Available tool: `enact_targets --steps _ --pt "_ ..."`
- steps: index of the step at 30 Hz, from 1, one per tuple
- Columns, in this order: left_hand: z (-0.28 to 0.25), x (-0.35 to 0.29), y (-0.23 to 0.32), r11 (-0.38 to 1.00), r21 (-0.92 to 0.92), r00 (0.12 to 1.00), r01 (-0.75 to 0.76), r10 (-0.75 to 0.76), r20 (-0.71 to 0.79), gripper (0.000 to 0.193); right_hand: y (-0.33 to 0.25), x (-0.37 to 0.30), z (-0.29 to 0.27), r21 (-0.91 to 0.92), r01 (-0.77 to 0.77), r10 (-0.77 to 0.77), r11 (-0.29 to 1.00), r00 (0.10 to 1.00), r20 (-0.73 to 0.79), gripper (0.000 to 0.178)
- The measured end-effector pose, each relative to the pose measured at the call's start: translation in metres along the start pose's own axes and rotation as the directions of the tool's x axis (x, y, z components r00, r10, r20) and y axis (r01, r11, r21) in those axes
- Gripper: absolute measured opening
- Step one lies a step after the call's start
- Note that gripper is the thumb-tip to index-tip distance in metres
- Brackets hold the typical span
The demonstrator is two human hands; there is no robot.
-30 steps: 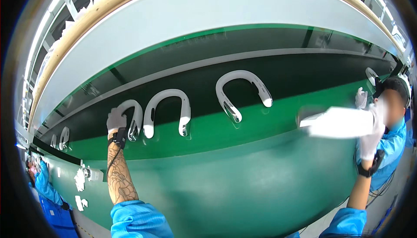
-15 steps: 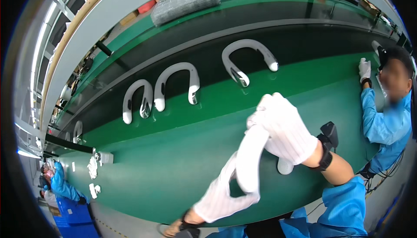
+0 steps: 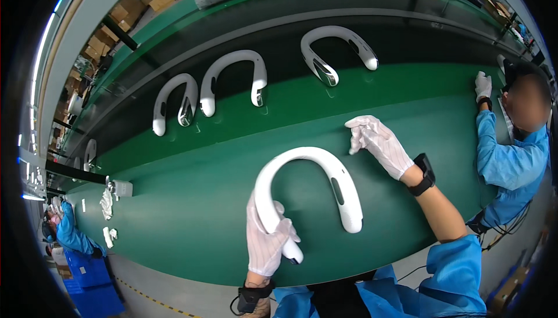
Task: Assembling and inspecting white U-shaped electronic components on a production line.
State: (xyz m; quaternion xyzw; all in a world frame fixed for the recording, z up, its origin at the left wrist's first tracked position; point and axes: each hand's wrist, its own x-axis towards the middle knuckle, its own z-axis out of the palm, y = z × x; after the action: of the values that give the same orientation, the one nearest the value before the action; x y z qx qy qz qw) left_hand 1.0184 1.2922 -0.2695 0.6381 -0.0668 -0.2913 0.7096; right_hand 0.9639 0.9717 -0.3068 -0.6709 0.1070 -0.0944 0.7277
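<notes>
A white U-shaped neck fan (image 3: 305,154) is held over the near part of the green table, its arch pointing away from me. My left hand (image 3: 265,239), in a white striped glove, is closed round its left arm near the end. The fan's right arm, with a dark oval inset, extends free of either hand. Beyond the fan to the right, my gloved right hand (image 3: 375,141) is apart from it, fingers loosely bent and spread from the thumb. I make out nothing held in it.
Several similar neck fans (image 3: 235,58) lie in a row on the dark belt (image 3: 401,42) along the table's far side. A co-worker (image 3: 511,149) in blue sits at the right. White gloves (image 3: 107,205) and a small pale box (image 3: 122,188) lie at the left end.
My right hand has let go of the neck fan and moved away from it. The fan has swung round in my left hand, so its whole U shape now shows.
</notes>
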Motion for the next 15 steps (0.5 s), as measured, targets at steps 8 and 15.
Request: enact_targets --steps 8,15 --pt "-0.011 0.021 -0.021 0.994 0.105 0.995 0.005 0.006 -0.096 0.085 0.028 -0.094 0.077 -0.489 0.206 -0.248 0.848 0.968 -0.023 0.051" --pt "-0.037 0.026 -0.025 0.998 0.017 0.996 0.064 -0.063 -0.058 0.093 0.009 -0.081 0.105 -0.806 0.535 -0.062 0.255 0.841 0.538 0.050"
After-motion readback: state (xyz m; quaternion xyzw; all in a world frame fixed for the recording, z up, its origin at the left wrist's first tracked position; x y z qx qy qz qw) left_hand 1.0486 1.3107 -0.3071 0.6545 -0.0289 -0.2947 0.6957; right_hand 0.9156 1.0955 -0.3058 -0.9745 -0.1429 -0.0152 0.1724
